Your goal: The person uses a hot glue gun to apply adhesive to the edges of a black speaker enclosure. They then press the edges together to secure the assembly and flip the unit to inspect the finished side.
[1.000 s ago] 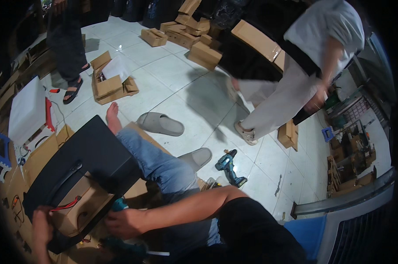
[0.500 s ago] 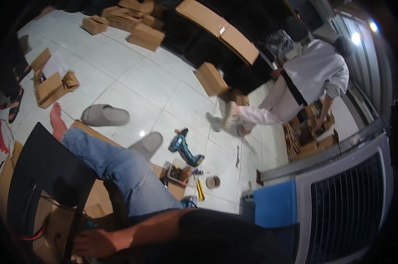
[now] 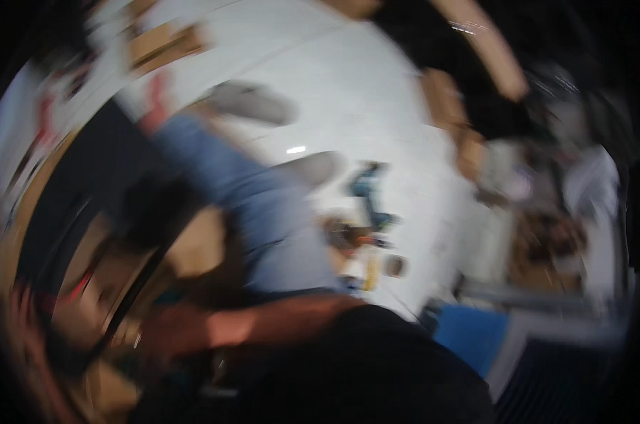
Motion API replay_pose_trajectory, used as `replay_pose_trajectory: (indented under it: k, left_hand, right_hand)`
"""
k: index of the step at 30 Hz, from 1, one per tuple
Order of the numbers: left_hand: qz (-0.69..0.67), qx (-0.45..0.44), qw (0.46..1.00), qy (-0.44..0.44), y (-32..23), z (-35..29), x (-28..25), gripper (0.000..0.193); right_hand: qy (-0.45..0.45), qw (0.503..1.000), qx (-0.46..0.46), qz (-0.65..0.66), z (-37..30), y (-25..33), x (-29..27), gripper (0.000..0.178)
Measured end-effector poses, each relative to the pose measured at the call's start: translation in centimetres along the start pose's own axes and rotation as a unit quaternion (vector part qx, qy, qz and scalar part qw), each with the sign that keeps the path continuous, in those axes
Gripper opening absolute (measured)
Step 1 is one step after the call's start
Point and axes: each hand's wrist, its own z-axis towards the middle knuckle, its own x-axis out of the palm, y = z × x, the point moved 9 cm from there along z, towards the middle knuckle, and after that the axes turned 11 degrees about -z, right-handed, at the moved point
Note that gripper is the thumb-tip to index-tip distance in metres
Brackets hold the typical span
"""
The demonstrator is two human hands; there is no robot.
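Note:
The whole view is smeared by motion. From a black sleeve, my right forearm reaches left, and my right hand (image 3: 147, 336) is at the lower edge of a black panel (image 3: 86, 166). Its fingers are too blurred to show a grip. At the far left rim a reddish streak, apparently my left hand (image 3: 28, 325) and forearm, lies beside the panel; its fingers cannot be made out. A red wire (image 3: 81, 283) and a dark cable run through the panel's opening, with brown cardboard (image 3: 196, 244) behind. My leg in blue jeans (image 3: 263, 219) stretches out beyond the panel.
On the white tiled floor lie two grey slippers (image 3: 253, 102), a teal cordless power tool (image 3: 368, 191), a small box of parts (image 3: 342, 233), a yellow tool (image 3: 371, 272) and a round brown item (image 3: 395, 266). Another person (image 3: 592, 191) is at the right near cardboard boxes (image 3: 443, 99).
My view has swung, shifting the floor things right and up. The reddish streak has appeared at the left rim. The other person now shows farther right. My right hand stays near the panel.

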Motion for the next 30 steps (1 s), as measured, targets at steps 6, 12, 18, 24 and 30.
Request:
replay_pose_trajectory:
  k: [6, 12, 18, 24, 30]
  left_hand:
    - [-0.078, -0.07, 0.991, -0.081, -7.8, 5.9, 3.6, 0.027]
    - [-0.078, -0.098, 0.987, -0.097, -8.7, 4.4, 3.7, 0.025]
    - [-0.053, -0.094, 0.99, -0.091, -8.7, 5.1, 3.7, 0.024]
    - [-0.049, -0.076, 0.992, -0.088, -8.4, 5.9, 4.1, 0.024]
    - [-0.025, -0.072, 0.993, -0.086, -8.5, 5.8, 3.6, 0.024]
  right_hand:
    - [-0.024, 0.98, 0.02, -0.199, 1.4, -0.5, -6.9, 0.048]
    - [0.047, 0.99, 0.026, -0.127, 2.1, -2.7, -4.8, 0.042]
    - [0.079, 0.99, 0.092, 0.067, 3.5, -4.5, -4.4, 0.035]
    - [0.05, 0.947, 0.126, 0.292, 3.3, -5.3, -3.1, 0.049]
    - [0.067, 0.908, 0.152, 0.385, 2.5, -6.7, 0.2, 0.044]
